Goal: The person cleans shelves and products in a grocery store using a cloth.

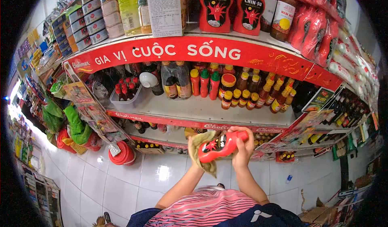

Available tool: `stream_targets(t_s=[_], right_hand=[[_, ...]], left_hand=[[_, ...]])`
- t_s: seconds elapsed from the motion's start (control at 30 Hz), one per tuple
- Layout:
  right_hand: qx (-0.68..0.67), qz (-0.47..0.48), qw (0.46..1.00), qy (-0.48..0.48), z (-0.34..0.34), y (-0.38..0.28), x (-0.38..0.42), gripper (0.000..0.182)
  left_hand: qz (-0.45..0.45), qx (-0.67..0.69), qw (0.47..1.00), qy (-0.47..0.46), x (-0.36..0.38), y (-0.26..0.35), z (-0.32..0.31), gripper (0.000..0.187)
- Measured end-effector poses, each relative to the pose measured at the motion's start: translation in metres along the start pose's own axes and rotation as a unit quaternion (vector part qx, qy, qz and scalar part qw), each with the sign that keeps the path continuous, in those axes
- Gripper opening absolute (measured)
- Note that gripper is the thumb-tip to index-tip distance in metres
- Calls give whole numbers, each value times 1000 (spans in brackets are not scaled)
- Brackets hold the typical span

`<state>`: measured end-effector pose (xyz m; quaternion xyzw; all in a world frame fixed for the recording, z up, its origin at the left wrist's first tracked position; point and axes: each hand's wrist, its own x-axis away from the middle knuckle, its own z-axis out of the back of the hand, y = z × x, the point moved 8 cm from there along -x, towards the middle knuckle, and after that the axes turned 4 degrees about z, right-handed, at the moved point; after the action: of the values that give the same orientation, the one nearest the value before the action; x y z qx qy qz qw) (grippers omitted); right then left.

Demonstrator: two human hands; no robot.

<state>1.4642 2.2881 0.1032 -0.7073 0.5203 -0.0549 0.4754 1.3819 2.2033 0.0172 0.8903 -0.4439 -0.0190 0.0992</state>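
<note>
Right hand point(245, 145) grips a red bottle point(223, 148) before stocked shelves point(194, 110) above white floor tiles point(121, 184).

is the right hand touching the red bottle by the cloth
Touching: the head view shows the right hand gripping the bottle near its capped end, thumb pressed over it.

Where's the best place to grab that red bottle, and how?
I'd grip the red bottle around its narrower cap end, coming from the right, where the right hand already has it. It's tilted with that end pointing up and right, and fingers should wrap there more easily; the wider end is against the cloth.
</note>
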Motion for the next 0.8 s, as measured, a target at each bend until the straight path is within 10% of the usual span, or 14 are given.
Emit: stream_targets(t_s=[0.1, 0.2, 0.23, 0.3, 0.47, 0.63, 0.8], right_hand=[[-218, -160, 956, 111, 21, 41, 9, 12], [-242, -190, 951, 38, 15, 41, -1, 8], [-213, -159, 964, -26, 8, 33, -6, 8], [41, -80, 975, -203, -16, 11, -4, 7], [160, 46, 935, -312, -47, -14, 15, 13], [152, 152, 902, -375, -60, -57, 20, 13], [121, 284, 878, -366, -63, -94, 18, 16]], left_hand=[[-195, -225, 954, 41, -2, 33, 31, 50], [-217, -693, 687, -16, 3, 37, -26, 37], [-35, -624, 780, 20, -1, 26, -20, 38], [37, -577, 815, 35, 0, 6, -28, 39], [27, -509, 854, -104, -5, 1, -49, 39], [2, -456, 888, -62, -1, 3, -41, 34], [156, -235, 959, 32, 4, -19, -5, 33]])
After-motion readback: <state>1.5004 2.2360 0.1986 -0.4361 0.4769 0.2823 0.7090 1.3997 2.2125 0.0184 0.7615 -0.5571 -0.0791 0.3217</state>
